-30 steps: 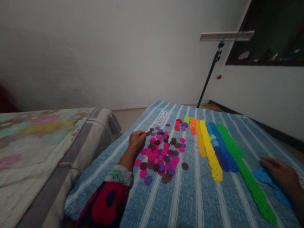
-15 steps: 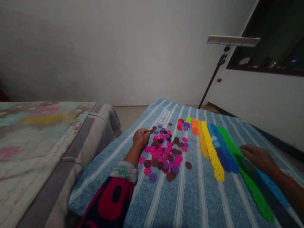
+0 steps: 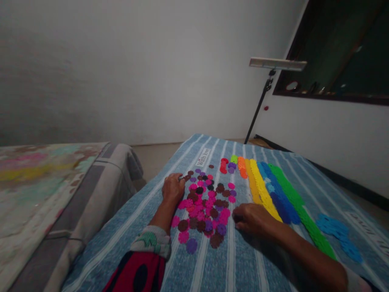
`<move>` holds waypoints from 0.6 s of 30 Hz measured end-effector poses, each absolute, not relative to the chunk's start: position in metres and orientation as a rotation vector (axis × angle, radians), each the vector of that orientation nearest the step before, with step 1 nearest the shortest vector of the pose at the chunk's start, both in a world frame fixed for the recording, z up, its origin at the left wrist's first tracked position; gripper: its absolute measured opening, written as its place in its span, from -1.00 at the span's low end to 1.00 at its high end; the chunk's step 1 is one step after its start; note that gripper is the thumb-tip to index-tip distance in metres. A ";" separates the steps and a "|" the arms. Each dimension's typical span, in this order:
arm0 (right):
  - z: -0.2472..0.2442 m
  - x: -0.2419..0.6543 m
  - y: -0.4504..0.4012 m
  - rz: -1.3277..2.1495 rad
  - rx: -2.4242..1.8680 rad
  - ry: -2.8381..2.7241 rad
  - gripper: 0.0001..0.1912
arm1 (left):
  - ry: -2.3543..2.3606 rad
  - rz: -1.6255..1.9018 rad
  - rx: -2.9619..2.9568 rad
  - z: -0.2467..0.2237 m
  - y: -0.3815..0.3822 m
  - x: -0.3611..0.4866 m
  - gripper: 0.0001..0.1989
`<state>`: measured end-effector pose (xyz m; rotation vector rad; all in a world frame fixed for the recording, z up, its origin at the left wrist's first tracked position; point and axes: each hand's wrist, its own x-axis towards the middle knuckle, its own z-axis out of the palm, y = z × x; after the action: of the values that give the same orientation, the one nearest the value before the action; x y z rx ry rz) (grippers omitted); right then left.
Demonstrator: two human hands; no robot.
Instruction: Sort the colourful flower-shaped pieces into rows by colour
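Note:
My left hand [image 3: 174, 188] rests at the left edge of a loose pile of pink, brown, purple and black discs [image 3: 202, 209], its fingers curled by some small brown discs [image 3: 189, 175]. My right hand [image 3: 251, 217] is at the pile's right side, fingers bent together; what its fingertips hold, if anything, is hidden. Right of the pile lie rows of overlapping discs: orange [image 3: 242, 167], yellow [image 3: 263, 188], dark blue [image 3: 284, 207] and green [image 3: 299, 205]. Short red [image 3: 224, 166] and purple [image 3: 231, 167] groups sit behind the pile.
The discs lie on a striped blue cloth [image 3: 200, 269]. Light blue discs [image 3: 338, 235] are at the right. A lamp on a stand [image 3: 258, 107] rises behind. A second surface with a patterned cover [image 3: 33, 211] is at the left.
My right hand has moved left from the green row to the pile's right edge, where a single brown disc lay. My left hand stays beside the pile. The view has shifted slightly.

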<state>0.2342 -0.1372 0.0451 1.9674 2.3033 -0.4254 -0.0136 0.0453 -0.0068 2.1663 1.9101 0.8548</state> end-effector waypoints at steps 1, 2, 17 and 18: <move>0.044 0.232 -0.136 -0.403 1.964 2.275 -0.77 | 1.912 0.846 2.172 -0.007 0.046 -0.014 -0.60; 0.042 0.231 -0.135 -0.391 1.964 2.254 -0.76 | 1.908 0.834 2.179 -0.008 0.047 -0.014 -0.60; 0.031 0.246 -0.131 -0.835 2.286 2.289 -0.90 | 1.816 0.690 2.231 -0.005 0.042 -0.011 -0.63; 0.028 0.248 -0.129 -0.913 2.307 2.288 -0.90 | 1.816 0.685 2.227 -0.005 0.042 -0.011 -0.63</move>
<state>0.2484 -0.1289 0.0281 2.3066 2.2883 -0.9134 -0.0105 0.0421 -0.0048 2.2273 1.8155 0.6853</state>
